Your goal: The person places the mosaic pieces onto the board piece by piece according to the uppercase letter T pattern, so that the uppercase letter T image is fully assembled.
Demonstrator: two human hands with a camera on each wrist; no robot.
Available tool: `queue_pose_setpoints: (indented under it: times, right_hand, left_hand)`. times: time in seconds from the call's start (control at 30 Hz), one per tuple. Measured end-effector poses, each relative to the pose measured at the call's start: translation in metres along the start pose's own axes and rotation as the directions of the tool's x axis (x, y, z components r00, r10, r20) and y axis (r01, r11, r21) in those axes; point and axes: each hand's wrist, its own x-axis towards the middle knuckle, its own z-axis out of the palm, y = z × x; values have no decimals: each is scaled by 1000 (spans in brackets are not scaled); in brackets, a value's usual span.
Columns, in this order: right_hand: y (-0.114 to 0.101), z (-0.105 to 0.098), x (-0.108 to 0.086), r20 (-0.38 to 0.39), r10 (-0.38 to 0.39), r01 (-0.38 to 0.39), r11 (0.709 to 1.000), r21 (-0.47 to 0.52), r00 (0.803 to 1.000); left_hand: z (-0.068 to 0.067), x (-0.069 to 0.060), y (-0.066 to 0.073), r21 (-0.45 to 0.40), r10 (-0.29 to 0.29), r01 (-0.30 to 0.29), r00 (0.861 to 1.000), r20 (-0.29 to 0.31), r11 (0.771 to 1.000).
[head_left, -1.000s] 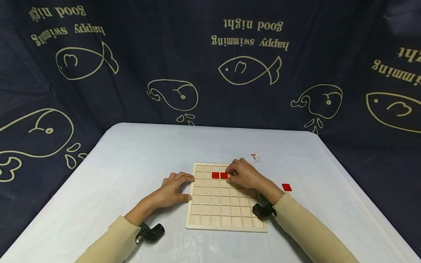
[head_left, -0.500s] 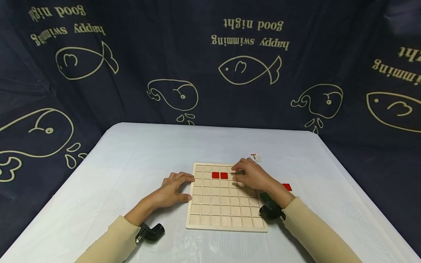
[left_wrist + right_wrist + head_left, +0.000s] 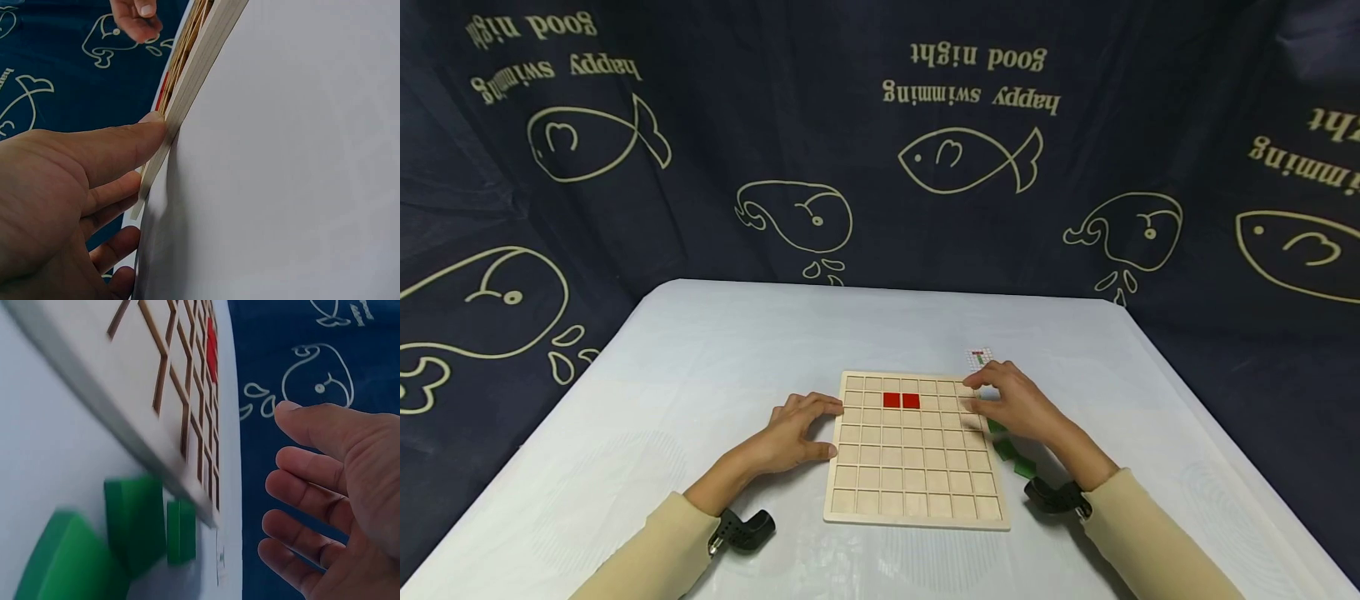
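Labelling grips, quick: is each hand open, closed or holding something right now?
Left hand: open, touching the edge of the grid board.
Right hand: open, holding nothing.

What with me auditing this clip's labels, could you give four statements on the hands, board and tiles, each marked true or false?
1. Two red tiles sit side by side in the board. True.
2. The right hand pinches a red tile. False: it holds nothing.
3. The left hand touches the board's left edge. True.
4. The green tiles lie in the board. False: they lie on the table beside it.
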Motion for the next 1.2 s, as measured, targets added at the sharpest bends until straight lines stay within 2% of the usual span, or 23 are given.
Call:
queue_pose_setpoints:
  times: [0.4, 0.73, 1.2]
  right_hand:
    - [27, -12, -23, -67, 103, -104, 994, -17, 992]
    - [50, -23, -44, -111, 147, -155, 986, -65, 983]
    - [72, -25, -70, -144, 141, -157, 982, -107, 980]
  left_hand:
    - [0, 0, 1, -9, -4, 4, 1000, 9, 1000]
    - [1, 0, 0, -10, -8, 8, 1000, 7, 1000]
    - [1, 0, -1, -3, -11, 11, 1000, 5, 1000]
